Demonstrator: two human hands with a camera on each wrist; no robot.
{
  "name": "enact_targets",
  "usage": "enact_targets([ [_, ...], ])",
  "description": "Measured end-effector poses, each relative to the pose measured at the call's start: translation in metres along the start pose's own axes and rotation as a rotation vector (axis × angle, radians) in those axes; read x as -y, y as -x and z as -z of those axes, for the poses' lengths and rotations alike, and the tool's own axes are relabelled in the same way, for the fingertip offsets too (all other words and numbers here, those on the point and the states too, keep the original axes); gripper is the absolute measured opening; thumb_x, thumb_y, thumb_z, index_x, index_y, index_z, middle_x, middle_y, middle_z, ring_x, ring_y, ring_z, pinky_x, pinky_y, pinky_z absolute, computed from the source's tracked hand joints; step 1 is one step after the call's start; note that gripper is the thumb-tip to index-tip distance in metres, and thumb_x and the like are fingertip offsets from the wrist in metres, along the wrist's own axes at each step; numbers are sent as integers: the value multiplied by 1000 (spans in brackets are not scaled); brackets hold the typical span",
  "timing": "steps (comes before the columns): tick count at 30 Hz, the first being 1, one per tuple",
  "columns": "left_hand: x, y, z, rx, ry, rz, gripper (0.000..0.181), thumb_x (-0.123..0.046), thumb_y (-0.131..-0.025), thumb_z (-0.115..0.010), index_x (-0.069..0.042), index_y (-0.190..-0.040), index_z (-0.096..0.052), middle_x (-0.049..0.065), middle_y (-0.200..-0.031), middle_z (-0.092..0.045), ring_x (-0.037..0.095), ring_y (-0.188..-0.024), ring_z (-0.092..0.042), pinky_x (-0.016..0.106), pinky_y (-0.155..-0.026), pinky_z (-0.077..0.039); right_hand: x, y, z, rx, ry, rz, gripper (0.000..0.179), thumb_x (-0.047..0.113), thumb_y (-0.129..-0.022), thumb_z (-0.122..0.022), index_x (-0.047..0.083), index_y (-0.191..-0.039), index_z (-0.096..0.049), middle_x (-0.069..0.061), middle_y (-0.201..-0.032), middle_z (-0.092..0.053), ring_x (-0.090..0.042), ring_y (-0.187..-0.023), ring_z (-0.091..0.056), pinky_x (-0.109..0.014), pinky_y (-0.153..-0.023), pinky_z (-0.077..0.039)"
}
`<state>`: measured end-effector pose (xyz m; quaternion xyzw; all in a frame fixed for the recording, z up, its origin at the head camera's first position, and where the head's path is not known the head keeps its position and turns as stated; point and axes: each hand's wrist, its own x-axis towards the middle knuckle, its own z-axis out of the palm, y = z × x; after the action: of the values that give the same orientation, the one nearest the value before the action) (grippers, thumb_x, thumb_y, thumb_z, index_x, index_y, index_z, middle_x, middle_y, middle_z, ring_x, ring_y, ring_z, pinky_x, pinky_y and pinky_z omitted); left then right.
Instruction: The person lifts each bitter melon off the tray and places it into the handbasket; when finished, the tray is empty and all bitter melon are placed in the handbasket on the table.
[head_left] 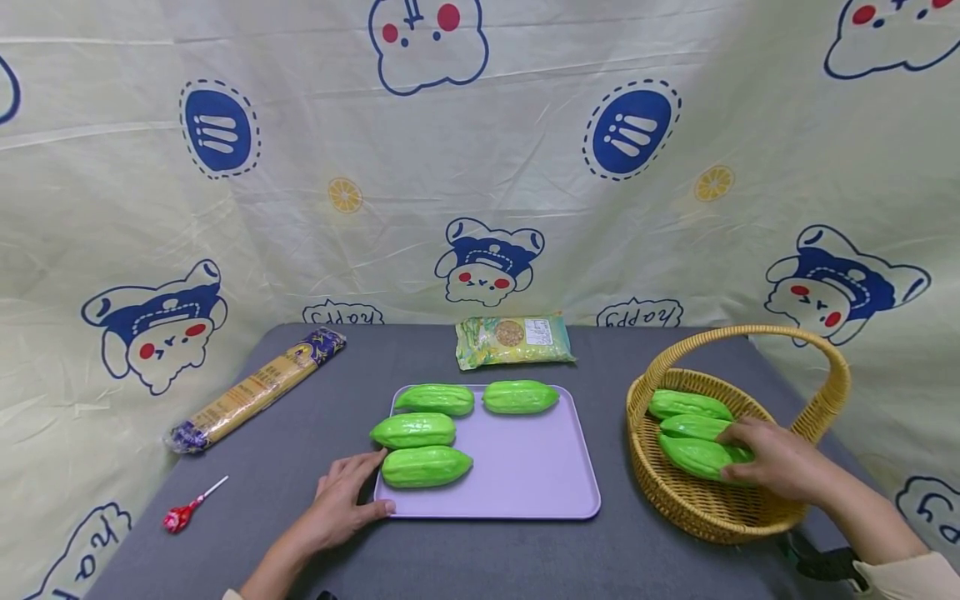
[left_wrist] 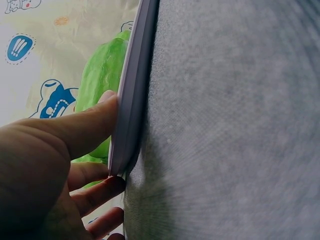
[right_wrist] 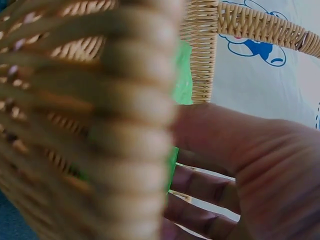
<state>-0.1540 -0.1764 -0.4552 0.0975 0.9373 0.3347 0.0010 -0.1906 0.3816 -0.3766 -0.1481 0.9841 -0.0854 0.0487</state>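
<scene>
Several green bitter gourds lie on a lilac tray: two along the back, a third and a fourth at the left. My left hand rests at the tray's front left corner, thumb on the front rim, fingers along the left side; the left wrist view shows the thumb touching the rim. Inside a wicker basket on the right lie three more bitter gourds. My right hand reaches in and grips the nearest bitter gourd by its right end. The basket's rim hides much of this in the right wrist view.
A long pack of noodles lies at the left, with a red lollipop in front of it. Behind the tray is a green printed bag. The basket's tall handle arches over its opening. A printed sheet hangs behind the table.
</scene>
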Motion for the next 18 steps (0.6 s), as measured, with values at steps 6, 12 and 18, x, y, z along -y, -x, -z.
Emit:
enact_targets([
  [6, 0, 0, 1, 6, -4, 1, 73, -35, -75, -76, -10, -138, -47, 13, -136, -50, 33, -125, -38, 56, -97, -25, -7, 1, -3, 42, -2, -20, 44, 37, -72, -78, 6, -102, -67, -5, -96, -63, -21, -87, -59, -40, -70, -48],
  [12, 0, 0, 1, 8, -1, 3, 73, -35, -75, -76, -10, -138, -47, 13, -136, -51, 33, -125, -38, 56, -98, -25, -10, 0, -3, 62, -1, -26, 43, 37, -73, -78, 7, -101, -66, -6, -98, -63, -23, -88, -59, -42, -71, -48],
  [18, -1, -1, 1, 9, 1, 5, 73, -35, -75, -76, -11, -138, -47, 13, -137, -50, 32, -125, -38, 56, -98, -25, -9, 1, -6, 25, 60, -20, 40, 34, -70, -80, 9, -98, -67, -5, -94, -61, -24, -84, -59, -44, -70, -48],
])
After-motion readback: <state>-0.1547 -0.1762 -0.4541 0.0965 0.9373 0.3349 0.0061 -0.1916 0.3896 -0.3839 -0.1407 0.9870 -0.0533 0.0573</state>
